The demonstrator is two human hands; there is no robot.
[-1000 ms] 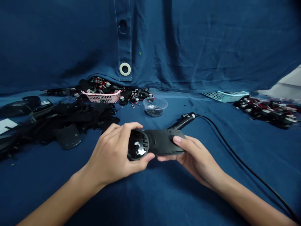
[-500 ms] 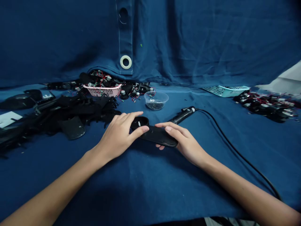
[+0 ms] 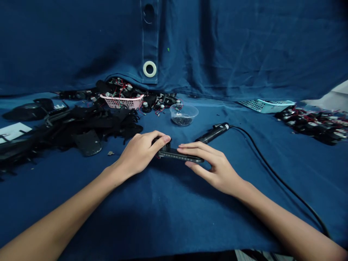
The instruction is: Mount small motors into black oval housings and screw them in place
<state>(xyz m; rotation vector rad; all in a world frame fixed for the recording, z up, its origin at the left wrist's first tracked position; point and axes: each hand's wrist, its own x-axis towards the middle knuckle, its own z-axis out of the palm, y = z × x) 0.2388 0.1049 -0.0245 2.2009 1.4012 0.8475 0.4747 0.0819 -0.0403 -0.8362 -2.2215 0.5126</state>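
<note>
Between my hands is a long black plastic housing (image 3: 181,156) with a row of small notches along its near edge and a raised round part at its left end. My left hand (image 3: 140,150) is closed on that left end, the thumb over the raised part. My right hand (image 3: 216,165) grips the other end, fingers along the top and thumb at the near edge. Just behind it lies a black corded electric screwdriver (image 3: 213,133). A clear plastic bowl (image 3: 184,115) of small dark pieces, perhaps screws, stands beyond my hands.
Black plastic parts (image 3: 87,127) are heaped at the left, near a white card (image 3: 15,132). At the back stands a pink basket (image 3: 122,102) of wired parts, and a turquoise basket (image 3: 268,105) farther right. Wired parts (image 3: 312,125) lie at right. A black cable (image 3: 274,174) curves toward the front.
The black housing has been tilted, so its notched near edge now shows instead of its flat top. My right thumb has shifted from the top to the near edge. The view has moved slightly.
</note>
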